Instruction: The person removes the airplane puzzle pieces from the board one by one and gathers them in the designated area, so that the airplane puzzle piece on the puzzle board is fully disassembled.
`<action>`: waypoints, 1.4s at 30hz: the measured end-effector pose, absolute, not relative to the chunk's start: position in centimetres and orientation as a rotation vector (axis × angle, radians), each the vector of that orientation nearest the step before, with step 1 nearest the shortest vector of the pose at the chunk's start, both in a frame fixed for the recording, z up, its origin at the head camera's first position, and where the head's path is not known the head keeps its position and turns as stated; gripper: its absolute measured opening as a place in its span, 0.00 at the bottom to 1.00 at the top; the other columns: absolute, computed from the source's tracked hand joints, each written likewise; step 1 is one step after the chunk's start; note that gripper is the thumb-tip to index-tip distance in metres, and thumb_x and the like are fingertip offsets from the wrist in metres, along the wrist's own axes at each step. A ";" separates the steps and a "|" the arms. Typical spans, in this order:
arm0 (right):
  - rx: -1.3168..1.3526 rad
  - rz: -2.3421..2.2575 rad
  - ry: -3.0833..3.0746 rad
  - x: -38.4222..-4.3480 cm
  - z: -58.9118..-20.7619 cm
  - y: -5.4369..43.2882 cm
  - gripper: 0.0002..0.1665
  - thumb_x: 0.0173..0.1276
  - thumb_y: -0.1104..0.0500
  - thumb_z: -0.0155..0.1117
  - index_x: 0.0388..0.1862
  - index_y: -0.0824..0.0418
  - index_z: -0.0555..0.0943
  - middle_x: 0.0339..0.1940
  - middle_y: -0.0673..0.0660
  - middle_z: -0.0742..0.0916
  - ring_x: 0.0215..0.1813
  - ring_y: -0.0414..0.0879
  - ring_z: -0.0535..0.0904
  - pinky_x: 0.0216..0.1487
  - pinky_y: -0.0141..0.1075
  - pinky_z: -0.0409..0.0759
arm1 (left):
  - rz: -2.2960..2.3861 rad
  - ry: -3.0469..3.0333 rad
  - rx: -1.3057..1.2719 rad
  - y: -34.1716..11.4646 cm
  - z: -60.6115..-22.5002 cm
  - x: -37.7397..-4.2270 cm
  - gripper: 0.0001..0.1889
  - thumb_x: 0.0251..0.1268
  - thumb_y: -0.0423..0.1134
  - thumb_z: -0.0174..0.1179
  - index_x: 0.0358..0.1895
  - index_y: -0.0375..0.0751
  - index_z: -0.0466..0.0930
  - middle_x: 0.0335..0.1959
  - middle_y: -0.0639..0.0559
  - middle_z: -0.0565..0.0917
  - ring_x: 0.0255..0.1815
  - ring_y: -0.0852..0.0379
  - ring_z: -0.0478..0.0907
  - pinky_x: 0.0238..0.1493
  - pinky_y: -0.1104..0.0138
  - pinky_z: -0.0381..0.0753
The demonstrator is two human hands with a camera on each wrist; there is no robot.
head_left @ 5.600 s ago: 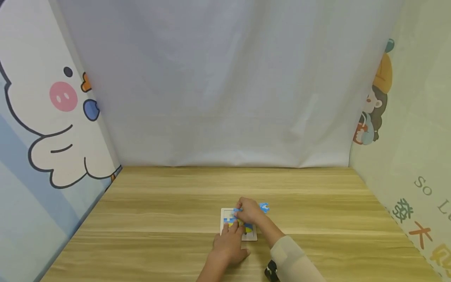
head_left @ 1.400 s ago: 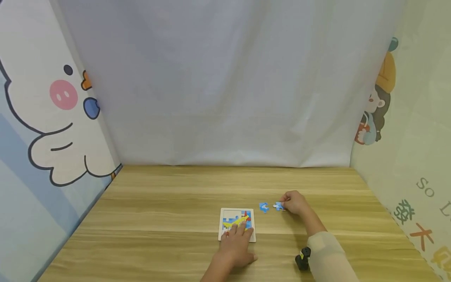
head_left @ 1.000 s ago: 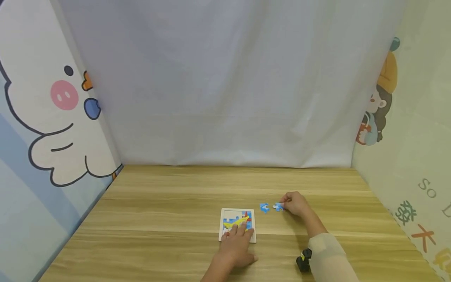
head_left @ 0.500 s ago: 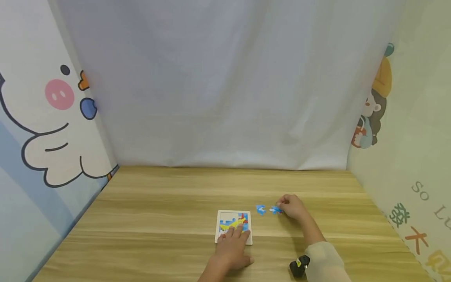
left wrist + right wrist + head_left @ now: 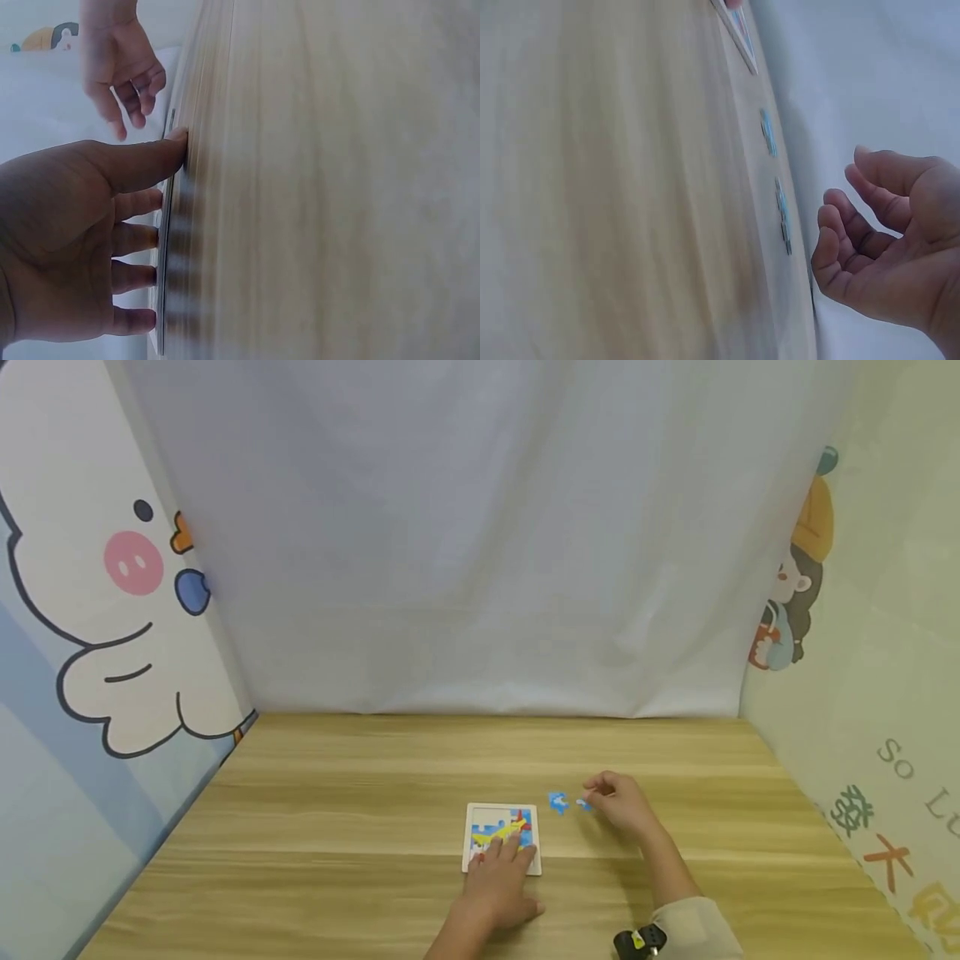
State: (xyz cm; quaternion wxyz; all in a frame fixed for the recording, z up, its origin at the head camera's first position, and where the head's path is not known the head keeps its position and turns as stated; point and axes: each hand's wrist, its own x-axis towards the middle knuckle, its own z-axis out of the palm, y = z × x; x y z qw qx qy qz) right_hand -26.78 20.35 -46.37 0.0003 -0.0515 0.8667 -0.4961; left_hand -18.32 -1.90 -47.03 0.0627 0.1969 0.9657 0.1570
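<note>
A square jigsaw puzzle [image 5: 487, 838] with a yellow plane on blue sits in a pale tray [image 5: 466, 847]; its upper left area shows bare board. My left hand [image 5: 498, 885] rests on the near part of it, fingers spread straight over the picture and thumb on the table. Two loose blue-and-white puzzle pieces lie right of the tray, one nearer the tray [image 5: 558, 802] and one farther right [image 5: 582, 804]. My right hand [image 5: 621, 806] hovers above the farther piece, partly covering it in the head view. In the right wrist view its loosely bent fingers [image 5: 832, 255] hold nothing.
The wood-grain table [image 5: 337, 810] runs back to a white curtain [image 5: 480, 568]. Printed panels stand at the left [image 5: 90, 593] and right [image 5: 862, 635]. A black wrist device [image 5: 640, 941] sits at the right sleeve [image 5: 696, 928].
Earlier my right hand held a blue piece over the tray; then it was at the farther piece on the table. Now it has lifted off that piece and shifted slightly left. The left hand stays.
</note>
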 end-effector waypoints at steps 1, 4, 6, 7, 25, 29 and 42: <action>-0.175 -1.560 2.723 -26.7 -46.3 20.1 0.12 0.66 0.64 0.59 0.45 0.71 0.77 0.38 0.58 0.81 0.41 0.51 0.76 0.39 0.40 0.77 | 0.475 2.920 0.596 -1.9 -47.1 -18.4 0.38 0.47 0.54 0.67 0.64 0.46 0.68 0.68 0.45 0.63 0.67 0.40 0.57 0.59 0.43 0.60; -0.185 -1.602 2.681 -26.7 -46.4 19.4 0.12 0.66 0.64 0.59 0.45 0.71 0.77 0.37 0.58 0.81 0.39 0.50 0.75 0.37 0.40 0.78 | 0.489 2.912 0.601 -2.0 -47.1 -18.5 0.38 0.48 0.54 0.67 0.65 0.46 0.68 0.68 0.44 0.63 0.67 0.39 0.57 0.59 0.42 0.60; -0.182 -1.630 2.648 -26.7 -46.5 18.7 0.12 0.66 0.64 0.59 0.45 0.71 0.77 0.36 0.58 0.80 0.37 0.50 0.75 0.35 0.40 0.78 | 0.500 2.903 0.603 -2.0 -47.1 -18.5 0.38 0.49 0.54 0.67 0.65 0.45 0.68 0.68 0.44 0.62 0.67 0.39 0.56 0.59 0.42 0.60; -0.176 -1.648 2.628 -26.7 -46.6 18.4 0.11 0.65 0.64 0.60 0.44 0.70 0.78 0.36 0.58 0.80 0.36 0.50 0.74 0.35 0.40 0.78 | 0.505 2.901 0.603 -2.0 -47.1 -18.5 0.38 0.49 0.54 0.67 0.65 0.45 0.68 0.68 0.44 0.62 0.67 0.39 0.56 0.59 0.42 0.59; -0.367 -1.676 2.449 -26.7 -47.6 14.0 0.14 0.62 0.70 0.59 0.46 0.75 0.75 0.32 0.58 0.80 0.31 0.45 0.75 0.30 0.36 0.78 | 0.461 2.890 0.600 -1.9 -46.9 -18.3 0.38 0.49 0.55 0.67 0.65 0.46 0.68 0.68 0.44 0.62 0.67 0.39 0.57 0.57 0.41 0.62; -0.345 -1.624 2.497 -26.8 -47.7 13.6 0.13 0.58 0.73 0.59 0.44 0.73 0.77 0.28 0.56 0.78 0.26 0.44 0.72 0.27 0.34 0.73 | 0.472 2.896 0.605 -1.8 -46.9 -18.4 0.37 0.49 0.54 0.67 0.64 0.45 0.68 0.68 0.44 0.63 0.67 0.39 0.57 0.57 0.42 0.62; -0.270 -1.369 2.671 -27.2 -47.8 12.2 0.14 0.47 0.71 0.70 0.34 0.65 0.79 0.26 0.54 0.77 0.30 0.46 0.72 0.30 0.35 0.72 | 0.454 2.897 0.586 -1.9 -46.8 -18.5 0.38 0.49 0.54 0.68 0.64 0.45 0.69 0.67 0.44 0.63 0.66 0.39 0.58 0.57 0.42 0.62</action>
